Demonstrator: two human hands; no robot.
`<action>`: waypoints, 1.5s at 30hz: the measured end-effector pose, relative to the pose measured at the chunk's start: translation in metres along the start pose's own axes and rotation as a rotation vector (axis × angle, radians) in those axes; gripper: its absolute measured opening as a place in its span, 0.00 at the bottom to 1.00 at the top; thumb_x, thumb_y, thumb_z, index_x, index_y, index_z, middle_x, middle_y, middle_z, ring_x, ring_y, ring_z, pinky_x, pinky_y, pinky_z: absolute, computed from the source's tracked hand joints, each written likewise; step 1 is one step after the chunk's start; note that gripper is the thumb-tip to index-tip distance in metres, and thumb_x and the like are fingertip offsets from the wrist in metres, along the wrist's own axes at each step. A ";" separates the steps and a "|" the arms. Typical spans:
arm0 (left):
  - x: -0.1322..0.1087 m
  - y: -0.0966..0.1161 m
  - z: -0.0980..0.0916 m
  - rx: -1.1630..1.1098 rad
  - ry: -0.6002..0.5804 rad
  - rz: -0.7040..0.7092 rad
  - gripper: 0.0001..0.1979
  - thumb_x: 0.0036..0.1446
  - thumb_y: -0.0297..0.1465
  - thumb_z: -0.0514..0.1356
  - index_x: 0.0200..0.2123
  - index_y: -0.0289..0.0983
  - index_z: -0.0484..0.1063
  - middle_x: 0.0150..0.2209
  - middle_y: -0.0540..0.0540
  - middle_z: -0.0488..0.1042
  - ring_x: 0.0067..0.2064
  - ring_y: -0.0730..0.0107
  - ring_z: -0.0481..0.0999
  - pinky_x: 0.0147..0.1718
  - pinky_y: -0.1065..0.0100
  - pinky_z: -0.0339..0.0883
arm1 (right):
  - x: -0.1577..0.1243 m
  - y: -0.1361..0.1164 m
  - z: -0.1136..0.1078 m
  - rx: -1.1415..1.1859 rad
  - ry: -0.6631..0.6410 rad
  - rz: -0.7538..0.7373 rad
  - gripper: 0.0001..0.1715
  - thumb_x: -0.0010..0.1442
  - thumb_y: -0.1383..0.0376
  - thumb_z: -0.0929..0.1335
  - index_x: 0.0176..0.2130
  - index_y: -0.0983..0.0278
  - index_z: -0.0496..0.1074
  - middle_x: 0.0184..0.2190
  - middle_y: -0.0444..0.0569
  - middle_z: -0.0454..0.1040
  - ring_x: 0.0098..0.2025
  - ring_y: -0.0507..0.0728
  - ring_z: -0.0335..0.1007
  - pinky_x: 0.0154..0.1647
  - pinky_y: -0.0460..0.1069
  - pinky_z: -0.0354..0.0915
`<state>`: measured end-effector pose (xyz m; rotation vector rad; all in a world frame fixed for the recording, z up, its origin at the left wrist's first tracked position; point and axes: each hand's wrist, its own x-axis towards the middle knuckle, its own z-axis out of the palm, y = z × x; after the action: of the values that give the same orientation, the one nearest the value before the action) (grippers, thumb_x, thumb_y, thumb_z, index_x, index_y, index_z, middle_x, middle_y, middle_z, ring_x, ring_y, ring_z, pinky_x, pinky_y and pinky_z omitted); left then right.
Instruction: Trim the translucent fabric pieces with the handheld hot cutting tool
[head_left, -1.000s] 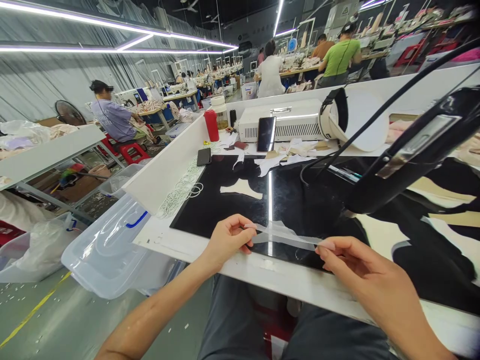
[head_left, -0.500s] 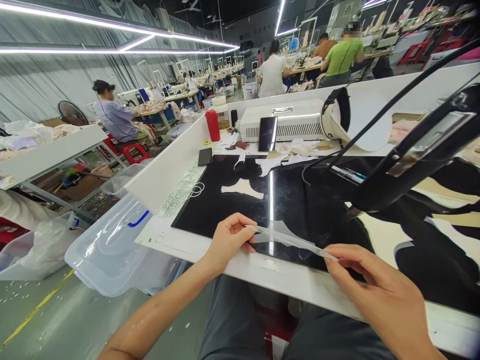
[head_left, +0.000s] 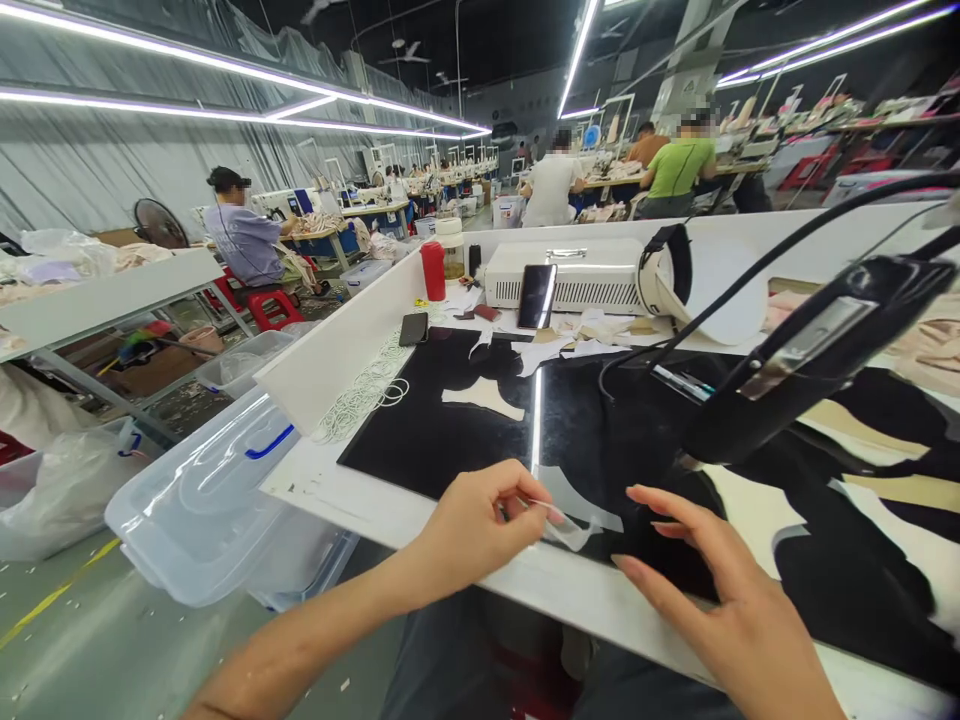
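My left hand (head_left: 495, 520) pinches one end of a thin translucent strip (head_left: 574, 535) above the near edge of the black work surface (head_left: 420, 425). The strip's other end hangs loose, slightly curled. To its right, my right hand (head_left: 720, 585) has thumb and fingers spread and holds nothing. A flat translucent piece (head_left: 574, 497) lies on the black surface just behind the strip. Farther back rests a cream cut-out piece (head_left: 484, 397).
A black lamp arm (head_left: 817, 350) and cable cross the right side, over cream pieces (head_left: 757, 510). At the back stand a white machine (head_left: 562, 275), a phone (head_left: 537, 296) and a red cup (head_left: 433, 271). Tangled cord (head_left: 367, 390) lies left. People sit at tables beyond.
My right hand has let go of the strip and opened. The strip, stretched between both hands before, now droops from my left hand, which has moved slightly right. The view has tilted up a little.
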<state>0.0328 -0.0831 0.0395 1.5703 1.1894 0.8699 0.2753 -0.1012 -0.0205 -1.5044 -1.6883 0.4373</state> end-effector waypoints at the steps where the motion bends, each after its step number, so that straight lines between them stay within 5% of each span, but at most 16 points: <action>1: -0.001 0.002 0.002 0.085 -0.008 0.013 0.06 0.57 0.31 0.60 0.35 0.38 0.77 0.30 0.49 0.78 0.27 0.75 0.70 0.26 0.73 0.59 | 0.000 -0.005 0.001 0.006 -0.003 -0.073 0.31 0.55 0.47 0.72 0.55 0.52 0.70 0.53 0.50 0.75 0.49 0.65 0.74 0.51 0.58 0.71; 4: -0.004 0.009 0.006 0.252 -0.050 0.070 0.06 0.57 0.32 0.61 0.36 0.41 0.78 0.26 0.53 0.74 0.26 0.75 0.67 0.26 0.73 0.55 | 0.002 -0.019 0.008 0.026 -0.054 -0.244 0.28 0.57 0.51 0.73 0.56 0.52 0.71 0.53 0.49 0.76 0.54 0.65 0.72 0.55 0.58 0.70; 7: -0.005 0.011 0.009 0.322 -0.072 0.147 0.06 0.58 0.30 0.60 0.37 0.41 0.77 0.28 0.53 0.75 0.28 0.75 0.69 0.29 0.72 0.56 | 0.006 -0.028 0.016 0.059 -0.135 -0.279 0.17 0.61 0.53 0.70 0.49 0.54 0.76 0.45 0.50 0.80 0.48 0.63 0.76 0.48 0.55 0.73; 15: -0.001 0.004 0.010 0.335 0.010 0.282 0.04 0.60 0.31 0.61 0.37 0.40 0.76 0.32 0.49 0.76 0.34 0.69 0.70 0.37 0.68 0.63 | 0.013 -0.034 0.017 0.108 -0.253 0.044 0.19 0.58 0.45 0.69 0.36 0.53 0.82 0.29 0.45 0.81 0.30 0.57 0.76 0.31 0.47 0.72; 20: 0.005 -0.005 0.015 -0.094 -0.056 0.108 0.24 0.49 0.37 0.72 0.49 0.41 0.74 0.48 0.43 0.74 0.48 0.62 0.72 0.48 0.64 0.66 | 0.014 -0.039 0.014 0.379 -0.243 0.234 0.22 0.55 0.43 0.70 0.35 0.57 0.81 0.34 0.47 0.83 0.36 0.60 0.78 0.34 0.46 0.73; 24: 0.007 -0.016 0.018 -0.431 -0.164 -0.117 0.17 0.47 0.39 0.73 0.36 0.36 0.76 0.42 0.43 0.77 0.44 0.64 0.76 0.46 0.64 0.67 | 0.009 -0.043 0.015 0.513 -0.167 0.348 0.22 0.53 0.44 0.73 0.36 0.58 0.80 0.31 0.47 0.81 0.34 0.58 0.77 0.34 0.46 0.72; 28: 0.007 -0.019 0.018 -0.648 -0.166 -0.173 0.19 0.46 0.40 0.74 0.32 0.34 0.72 0.37 0.43 0.79 0.40 0.67 0.77 0.46 0.65 0.67 | 0.004 -0.042 0.019 0.527 -0.150 0.375 0.21 0.53 0.44 0.73 0.35 0.58 0.80 0.30 0.47 0.80 0.33 0.58 0.76 0.33 0.46 0.72; 34: 0.011 -0.018 0.011 -0.588 -0.188 -0.222 0.22 0.46 0.44 0.73 0.32 0.34 0.70 0.30 0.45 0.78 0.29 0.72 0.76 0.37 0.68 0.69 | 0.002 -0.027 0.012 0.423 -0.122 0.417 0.23 0.52 0.44 0.72 0.36 0.58 0.80 0.30 0.46 0.81 0.35 0.59 0.78 0.37 0.47 0.73; 39: 0.015 -0.017 0.006 -0.459 -0.201 -0.222 0.21 0.50 0.45 0.70 0.34 0.33 0.73 0.30 0.46 0.78 0.27 0.76 0.74 0.34 0.70 0.68 | 0.007 -0.019 -0.007 0.159 0.137 0.330 0.27 0.55 0.41 0.69 0.44 0.56 0.76 0.42 0.47 0.82 0.45 0.62 0.78 0.45 0.52 0.73; 45: 0.021 -0.016 0.009 -0.410 -0.254 -0.210 0.22 0.53 0.47 0.68 0.36 0.33 0.73 0.28 0.48 0.76 0.23 0.77 0.72 0.29 0.71 0.67 | 0.002 -0.024 0.007 0.162 -0.109 0.078 0.19 0.68 0.49 0.61 0.52 0.52 0.71 0.52 0.45 0.77 0.53 0.60 0.74 0.49 0.52 0.71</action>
<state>0.0420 -0.0640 0.0210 1.1596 0.9062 0.6989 0.2539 -0.1027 -0.0067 -1.4525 -1.6391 0.6925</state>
